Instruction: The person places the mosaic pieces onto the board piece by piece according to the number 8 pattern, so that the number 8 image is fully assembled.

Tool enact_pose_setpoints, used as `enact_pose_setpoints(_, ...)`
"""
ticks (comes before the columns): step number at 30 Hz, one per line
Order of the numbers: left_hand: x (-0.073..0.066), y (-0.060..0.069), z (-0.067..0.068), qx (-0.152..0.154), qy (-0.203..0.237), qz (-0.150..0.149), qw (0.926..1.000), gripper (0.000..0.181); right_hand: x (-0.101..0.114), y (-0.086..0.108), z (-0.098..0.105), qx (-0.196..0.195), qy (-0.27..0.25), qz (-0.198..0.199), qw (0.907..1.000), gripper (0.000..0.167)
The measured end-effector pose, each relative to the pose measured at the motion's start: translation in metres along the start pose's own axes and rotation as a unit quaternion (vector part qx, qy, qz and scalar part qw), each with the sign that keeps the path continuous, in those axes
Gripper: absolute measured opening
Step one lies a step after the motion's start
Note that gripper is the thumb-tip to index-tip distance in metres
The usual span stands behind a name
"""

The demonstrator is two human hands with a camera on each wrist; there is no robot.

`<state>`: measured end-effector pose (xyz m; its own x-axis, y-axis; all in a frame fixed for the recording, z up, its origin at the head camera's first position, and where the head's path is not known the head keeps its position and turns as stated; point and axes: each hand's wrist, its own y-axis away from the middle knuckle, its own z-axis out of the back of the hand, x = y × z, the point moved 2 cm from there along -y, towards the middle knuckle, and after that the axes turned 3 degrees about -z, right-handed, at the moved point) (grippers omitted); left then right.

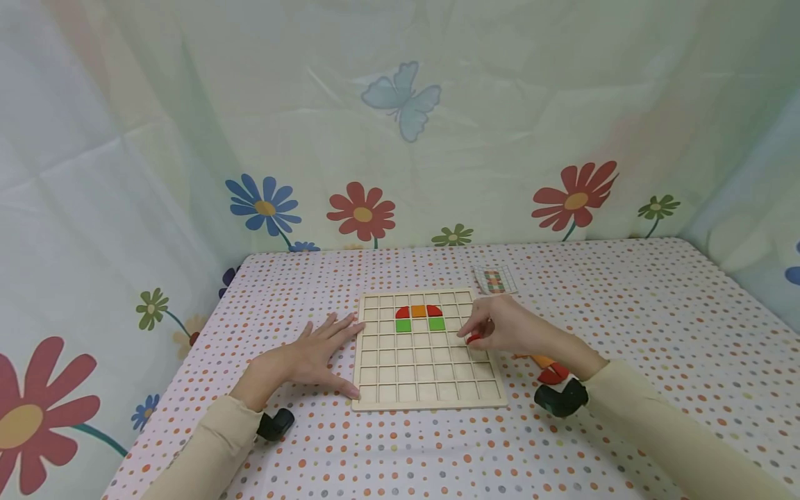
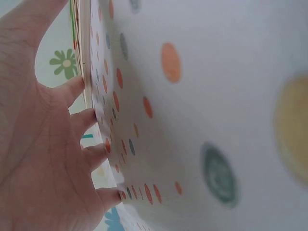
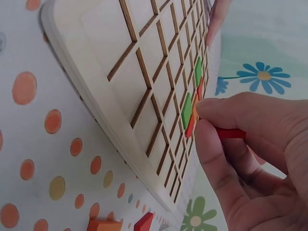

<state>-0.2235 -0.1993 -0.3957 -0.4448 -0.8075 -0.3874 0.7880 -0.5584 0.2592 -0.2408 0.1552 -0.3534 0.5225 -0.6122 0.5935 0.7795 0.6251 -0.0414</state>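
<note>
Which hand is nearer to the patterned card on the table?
Right. The right hand, holding a red piece, is just in front of the card; the left hand is at the left edge of the board, farther away.

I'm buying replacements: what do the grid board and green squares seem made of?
Grid board: probably matte, unpainted wood, given its pale surface and brown-sided ribs. Green squares: perhaps painted wood or plastic; their smooth, even colour leaves it open.

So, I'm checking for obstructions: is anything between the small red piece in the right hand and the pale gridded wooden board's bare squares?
Nothing visible: the right hand holds the small red piece over the pale gridded wooden board; the left hand rests at its left edge.
</note>
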Motion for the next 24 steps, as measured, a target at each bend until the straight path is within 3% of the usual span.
enact_pose_setpoints(8,0.0,0.0,0.0,0.002,-0.003,0.004,1.0,0.12,-0.005,0.0,-0.006,0.028,-0.012,-0.002,0.9995,0.013)
enact_pose_setpoints(17,0.0,0.001,0.0,-0.003,-0.003,0.004,1.0,0.12,-0.004,-0.001,-0.009,-0.002,-0.033,0.028,0.9991,0.011)
enact_pose_setpoints(24,-0.001,-0.001,-0.002,-0.001,-0.005,0.002,1.0,0.12,-0.006,-0.009,-0.013,-0.028,-0.05,-0.005,0.9984,0.013)
